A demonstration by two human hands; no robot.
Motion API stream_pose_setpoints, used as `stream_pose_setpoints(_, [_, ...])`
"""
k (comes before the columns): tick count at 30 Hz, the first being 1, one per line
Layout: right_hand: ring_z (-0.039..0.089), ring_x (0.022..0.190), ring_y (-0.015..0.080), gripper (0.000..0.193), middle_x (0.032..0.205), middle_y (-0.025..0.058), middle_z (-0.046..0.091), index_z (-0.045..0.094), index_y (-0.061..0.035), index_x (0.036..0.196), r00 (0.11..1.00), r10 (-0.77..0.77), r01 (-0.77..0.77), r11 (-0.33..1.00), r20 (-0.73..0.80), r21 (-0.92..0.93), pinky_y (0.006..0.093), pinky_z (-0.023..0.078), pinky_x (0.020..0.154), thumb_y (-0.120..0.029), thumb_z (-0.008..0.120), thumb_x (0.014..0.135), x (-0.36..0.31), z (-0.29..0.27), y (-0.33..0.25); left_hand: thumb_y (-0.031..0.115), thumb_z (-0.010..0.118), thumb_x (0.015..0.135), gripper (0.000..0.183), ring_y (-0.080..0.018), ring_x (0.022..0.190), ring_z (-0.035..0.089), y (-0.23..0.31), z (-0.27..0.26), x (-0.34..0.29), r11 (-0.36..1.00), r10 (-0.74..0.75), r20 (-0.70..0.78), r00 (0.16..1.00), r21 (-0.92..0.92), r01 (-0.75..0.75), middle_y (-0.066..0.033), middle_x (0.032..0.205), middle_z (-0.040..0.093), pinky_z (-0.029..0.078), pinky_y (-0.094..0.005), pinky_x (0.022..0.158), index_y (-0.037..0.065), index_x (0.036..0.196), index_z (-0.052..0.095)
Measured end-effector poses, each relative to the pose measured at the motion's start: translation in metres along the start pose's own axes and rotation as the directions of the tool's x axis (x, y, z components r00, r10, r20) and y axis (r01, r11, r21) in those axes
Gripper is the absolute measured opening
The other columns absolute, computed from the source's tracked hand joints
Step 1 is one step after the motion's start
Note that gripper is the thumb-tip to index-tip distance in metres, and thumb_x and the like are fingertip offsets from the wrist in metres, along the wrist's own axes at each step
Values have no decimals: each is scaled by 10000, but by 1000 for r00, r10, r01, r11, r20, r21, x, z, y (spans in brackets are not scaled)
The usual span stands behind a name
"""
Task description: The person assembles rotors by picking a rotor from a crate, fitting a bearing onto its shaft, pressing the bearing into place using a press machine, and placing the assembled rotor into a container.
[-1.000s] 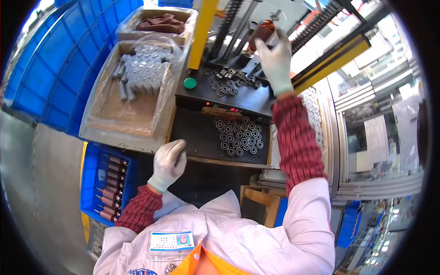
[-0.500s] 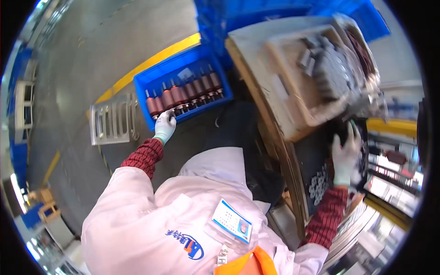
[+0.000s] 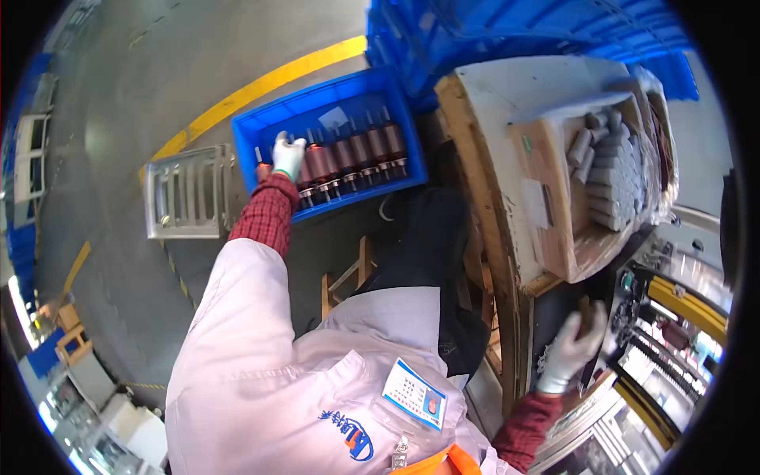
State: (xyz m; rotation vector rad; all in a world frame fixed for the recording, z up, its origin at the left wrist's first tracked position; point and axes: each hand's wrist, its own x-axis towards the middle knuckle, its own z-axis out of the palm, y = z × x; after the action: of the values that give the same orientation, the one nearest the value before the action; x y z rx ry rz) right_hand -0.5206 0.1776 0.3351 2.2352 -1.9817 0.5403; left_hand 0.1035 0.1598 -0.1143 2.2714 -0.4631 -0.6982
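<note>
A blue crate (image 3: 408, 131) holds a row of rotors (image 3: 319, 162) with reddish-brown bodies and steel shafts. My left hand (image 3: 289, 157), in a white glove, reaches into the crate's left part. Its fingers curl round the upper end of one rotor, whose body is mostly hidden beneath the hand. My right hand (image 3: 571, 348), also gloved, is above the dark surface beside the wooden-edged table, fingers apart. A brownish patch shows by its fingertips; whether it is a thing or part of the glove I cannot make out.
A carton (image 3: 546, 198) of grey cylinders (image 3: 613, 178) stands on the table (image 3: 495, 111) at right. Machinery with a yellow bar (image 3: 689, 305) lies beyond my right hand. A metal frame (image 3: 190, 194) sits left of the crate. A wooden stool (image 3: 347, 277) is below it.
My left hand has moved from the rotors' near ends up over their bodies. My right hand has drawn back toward me from beside the carton. The view has shifted and sharpened.
</note>
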Motion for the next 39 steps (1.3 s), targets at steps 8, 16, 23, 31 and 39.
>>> stream_pose_setpoints(8, [653, 1236, 416, 569, 1263, 194, 696, 695, -8, 1265, 998, -32, 29, 998, 60, 48, 537, 507, 1086, -274, 845, 785, -57, 77, -50, 314, 622, 1089, 460, -225, 1060, 709, -57, -67, 88, 992, 77, 197, 977, -110, -56, -147, 1244, 764, 559, -383, 965, -74, 1326, 695])
stream_pose_setpoints(16, [638, 1239, 428, 502, 1303, 211, 655, 680, -8, 1248, 992, 93, -63, 947, -82, 314, 525, 528, 1071, -199, 827, 807, -83, 44, -16, 375, 584, 1111, 459, -234, 853, 701, 40, -52, -2, 955, 166, 103, 981, 231, -186, -149, 1024, 772, 576, -411, 793, -46, 1216, 737])
stream_pose_setpoints(23, [540, 1369, 407, 450, 1377, 160, 630, 670, -88, 1344, 976, 196, -206, 971, -89, -123, 523, 434, 1173, -148, 719, 900, -72, 32, 87, 286, 562, 1121, 350, -173, 703, 604, 245, -74, -166, 689, 655, 466, 594, -48, -723, -69, 811, 657, 511, -345, 675, -24, 1009, 682])
stream_pose_setpoints(31, [562, 1338, 390, 385, 1292, 134, 672, 694, -97, 1297, 989, 135, -132, 990, -60, 55, 499, 436, 1176, -145, 716, 915, -90, 40, 121, -41, 660, 961, 95, -128, 759, 709, 429, -73, -475, 174, 934, 340, -106, -696, -697, -75, 834, 754, 575, -288, 738, -26, 1033, 720])
stream_pose_setpoints(39, [724, 1156, 169, 283, 1193, 142, 767, 715, 53, 1228, 910, 412, -299, 729, -45, 616, 328, 554, 1010, -66, 709, 972, -50, -85, 91, 87, 754, 973, 142, -259, 799, 743, 423, 61, -582, 165, 908, 347, -237, -814, -557, -149, 895, 743, 576, -352, 730, 1, 1085, 736])
